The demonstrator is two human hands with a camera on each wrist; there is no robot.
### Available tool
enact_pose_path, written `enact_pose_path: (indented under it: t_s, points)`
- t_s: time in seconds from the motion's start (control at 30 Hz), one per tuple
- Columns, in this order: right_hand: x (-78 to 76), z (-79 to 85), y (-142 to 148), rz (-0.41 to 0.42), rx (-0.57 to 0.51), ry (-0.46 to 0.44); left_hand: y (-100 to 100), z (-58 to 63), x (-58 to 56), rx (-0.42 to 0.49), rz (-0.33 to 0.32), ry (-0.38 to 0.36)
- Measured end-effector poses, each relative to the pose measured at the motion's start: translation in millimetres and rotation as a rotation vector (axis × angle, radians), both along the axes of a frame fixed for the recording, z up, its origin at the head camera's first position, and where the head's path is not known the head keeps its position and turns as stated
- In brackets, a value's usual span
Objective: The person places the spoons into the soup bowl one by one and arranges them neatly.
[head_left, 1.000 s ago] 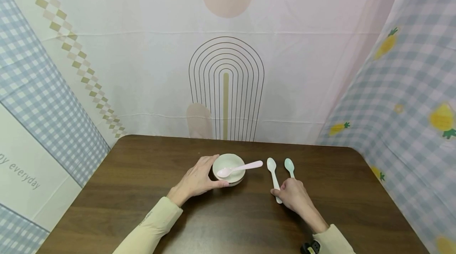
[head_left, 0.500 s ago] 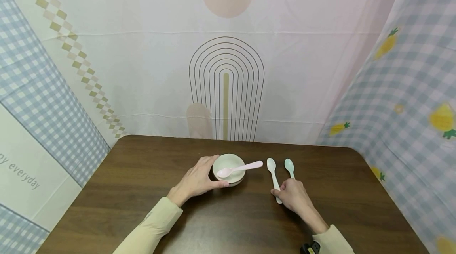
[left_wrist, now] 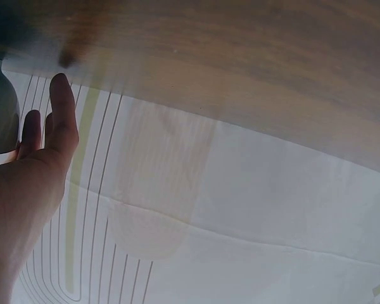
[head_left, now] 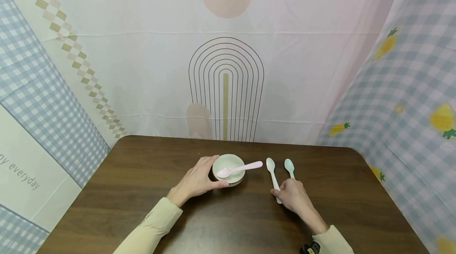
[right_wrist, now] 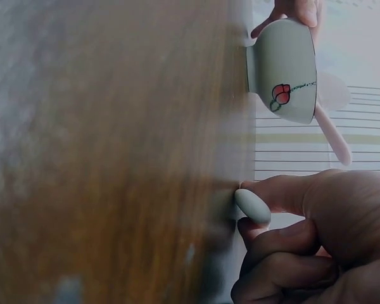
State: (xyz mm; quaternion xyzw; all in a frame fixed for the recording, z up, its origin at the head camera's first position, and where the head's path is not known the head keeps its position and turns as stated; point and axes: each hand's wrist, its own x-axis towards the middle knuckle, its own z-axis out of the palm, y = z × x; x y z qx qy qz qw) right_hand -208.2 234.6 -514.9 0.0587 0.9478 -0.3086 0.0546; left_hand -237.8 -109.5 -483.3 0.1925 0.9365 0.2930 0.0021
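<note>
A small pale bowl (head_left: 228,160) stands upright on the table, with a pink spoon (head_left: 246,167) lying across it, handle over the right rim. My left hand (head_left: 197,178) holds the bowl's left side, thumb at the near edge and fingers behind. A red flower marks the bowl's wall (right_wrist: 285,63) in the right wrist view. To the right, my right hand (head_left: 295,196) pinches the handle end of a white spoon (head_left: 273,175) between thumb and finger. A mint-green spoon (head_left: 289,166) lies just beyond that hand, which hides its handle.
The brown wooden table (head_left: 142,190) ends at a back edge against a white printed curtain (head_left: 149,79). Blue checked cloths (head_left: 384,103) hang at both sides. A dark watch (head_left: 310,248) sits at the right cuff.
The white spoon's bowl end has shifted very slightly left. Both hands and the bowl stay where they were.
</note>
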Motion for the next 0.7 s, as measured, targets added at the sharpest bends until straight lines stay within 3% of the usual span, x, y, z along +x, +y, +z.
enact_pose_path:
  t_s: [0.2, 0.33, 0.57, 0.7]
  points:
    - [6.3, 13.0, -5.7, -0.016, -0.016, 0.002, 0.0, -0.5, -0.4, 0.006, -0.001, 0.005]
    - [-1.3, -0.5, 0.8, -0.004, -0.007, 0.012, 0.1, -0.7, -0.9, 0.004, -0.002, 0.008]
    - [1.4, 0.0, 0.6, -0.006, -0.015, 0.073, 0.1, -1.4, -1.2, -0.004, 0.0, 0.008]
    - [-5.3, -12.7, 5.1, -0.018, -0.006, 0.078, 0.1, -0.9, -1.3, 0.0, -0.003, 0.01]
